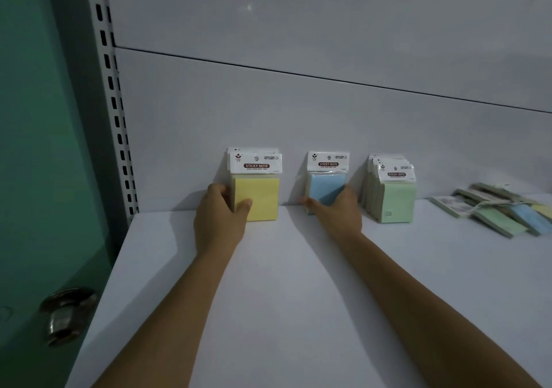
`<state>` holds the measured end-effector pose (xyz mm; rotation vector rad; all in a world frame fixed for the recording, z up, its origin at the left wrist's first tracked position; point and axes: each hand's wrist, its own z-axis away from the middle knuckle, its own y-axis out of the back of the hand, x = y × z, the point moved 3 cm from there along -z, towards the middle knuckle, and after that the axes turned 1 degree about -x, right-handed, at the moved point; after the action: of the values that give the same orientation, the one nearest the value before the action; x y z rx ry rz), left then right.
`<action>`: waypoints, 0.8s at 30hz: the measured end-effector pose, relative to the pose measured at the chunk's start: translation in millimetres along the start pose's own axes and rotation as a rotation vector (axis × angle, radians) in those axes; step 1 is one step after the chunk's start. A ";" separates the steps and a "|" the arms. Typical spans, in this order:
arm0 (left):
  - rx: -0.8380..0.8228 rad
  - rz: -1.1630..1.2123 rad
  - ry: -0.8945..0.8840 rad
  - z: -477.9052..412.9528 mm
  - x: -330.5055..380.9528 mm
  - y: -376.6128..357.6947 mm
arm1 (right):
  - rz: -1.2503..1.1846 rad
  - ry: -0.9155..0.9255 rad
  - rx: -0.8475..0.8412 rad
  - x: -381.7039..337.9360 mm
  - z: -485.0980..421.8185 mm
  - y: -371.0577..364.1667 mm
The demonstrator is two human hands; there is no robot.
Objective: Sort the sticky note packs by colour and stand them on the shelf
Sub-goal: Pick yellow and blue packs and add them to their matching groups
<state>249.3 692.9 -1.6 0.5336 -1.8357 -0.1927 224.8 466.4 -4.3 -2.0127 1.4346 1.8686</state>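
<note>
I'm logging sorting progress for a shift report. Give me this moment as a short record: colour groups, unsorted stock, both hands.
yellow packs: standing, leftmost group
blue pack: standing, middle
green packs: standing row, right of blue
unsorted pile: lying flat, far right of the shelf
left hand: grips the yellow packs
right hand: grips the blue pack

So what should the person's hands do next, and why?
Probably the right hand should let go of the blue square sticky note pack and reach for the pile of flat packs at the right. The blue pack already stands by the grey back panel, like the yellow square sticky note pack the left hand grips, while that pile lies unsorted.
</note>
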 end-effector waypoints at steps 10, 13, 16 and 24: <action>0.016 -0.034 -0.010 -1.6 -0.6 -1.9 | -0.010 0.026 0.061 -2.8 0.3 3.6; 0.012 -0.028 -0.013 -0.8 -0.1 -1.2 | -0.056 0.023 0.110 -6.9 4.5 9.0; 0.023 -0.005 -0.020 0.6 0.0 0.2 | -0.139 -0.015 0.060 -8.7 7.3 9.6; 0.188 0.090 -0.028 6.5 8.7 11.4 | -0.086 -0.040 -0.003 -12.5 33.2 26.8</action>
<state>238.1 698.2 8.2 0.5799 -1.9120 0.0340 184.6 477.8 11.0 -1.9922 1.3139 1.8665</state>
